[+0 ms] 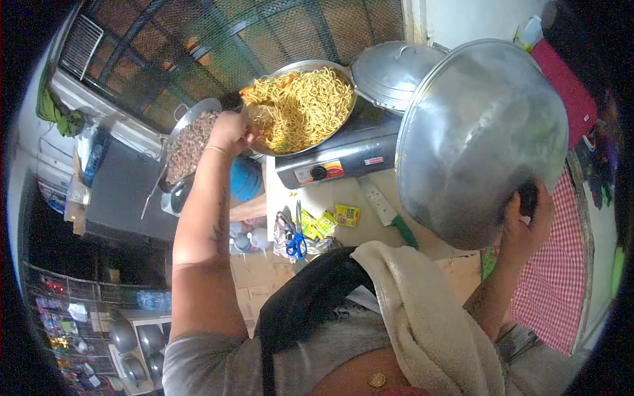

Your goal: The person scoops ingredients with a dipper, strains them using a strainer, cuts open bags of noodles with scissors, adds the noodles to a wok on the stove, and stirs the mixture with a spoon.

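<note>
My right hand (531, 218) grips the dark knob of a large, dull metal lid (475, 138), which is held tilted up at the right. My left hand (231, 133) is closed at the left edge of a wide pan (290, 153). What its fingers hold, a utensil or the pan's handle, is hidden. Yellow noodles (310, 105) with a few orange bits fill much of the pan, and a brown patch shows near my left hand. Beneath the pan is a black gas stove (337, 158) with a knob on its front.
A lidded pot (396, 72) stands right of the noodles. Left is a pan of brown chopped food (188, 148), near a blue container (246, 178). Nearer me lie a green-handled cleaver (383, 208), yellow sachets (323, 224) and blue-handled scissors (296, 244). A checked cloth (548, 277) hangs right.
</note>
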`<state>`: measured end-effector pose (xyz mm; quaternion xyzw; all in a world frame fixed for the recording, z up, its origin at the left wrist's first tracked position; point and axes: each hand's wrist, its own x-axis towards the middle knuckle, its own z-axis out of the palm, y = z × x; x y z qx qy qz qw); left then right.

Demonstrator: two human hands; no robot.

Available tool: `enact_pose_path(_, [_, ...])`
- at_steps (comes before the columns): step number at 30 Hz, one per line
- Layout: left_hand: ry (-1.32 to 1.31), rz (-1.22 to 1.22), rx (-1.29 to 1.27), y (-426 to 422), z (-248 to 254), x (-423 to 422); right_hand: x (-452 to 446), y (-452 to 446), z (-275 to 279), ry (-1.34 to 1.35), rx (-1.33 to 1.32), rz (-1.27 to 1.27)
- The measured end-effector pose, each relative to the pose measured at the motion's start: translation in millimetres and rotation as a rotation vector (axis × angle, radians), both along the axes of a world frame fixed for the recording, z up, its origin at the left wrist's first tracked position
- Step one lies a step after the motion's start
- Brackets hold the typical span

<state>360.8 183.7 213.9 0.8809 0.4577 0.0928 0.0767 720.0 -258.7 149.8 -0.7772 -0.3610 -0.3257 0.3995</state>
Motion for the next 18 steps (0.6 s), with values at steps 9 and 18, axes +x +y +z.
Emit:
enact_pose_path(9, [-0.025,0.21,0.153,-3,-20,4,-1,13,5,0.004,0.014,0.044])
enact_pose_path(18, [0.11,0.176,0.137,28,-79,-28,-2,23,8,-0.1,-0.024,0.059])
